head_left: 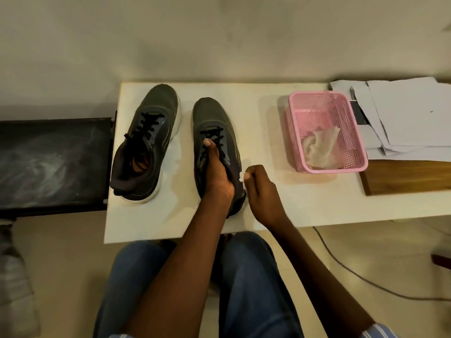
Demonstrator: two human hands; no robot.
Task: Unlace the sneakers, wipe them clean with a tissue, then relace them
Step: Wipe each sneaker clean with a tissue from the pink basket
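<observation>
head view: left hand (218, 175) grips sneaker (214, 132); right hand (262, 191) fingers pinch tissue (242, 177).

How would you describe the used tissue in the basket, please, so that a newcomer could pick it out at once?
Start at the white table and look to its right part, where a pink plastic basket with perforated walls stands beside a stack of papers. The crumpled tissue lies on the basket's floor, toward its near end. It is the only thing inside the basket, pale and wrinkled against the pink mesh.

Dark grey sneakers (156, 132) with black laces (146, 125), white soles; pink perforated basket (327, 103); white table (268, 196).
</observation>
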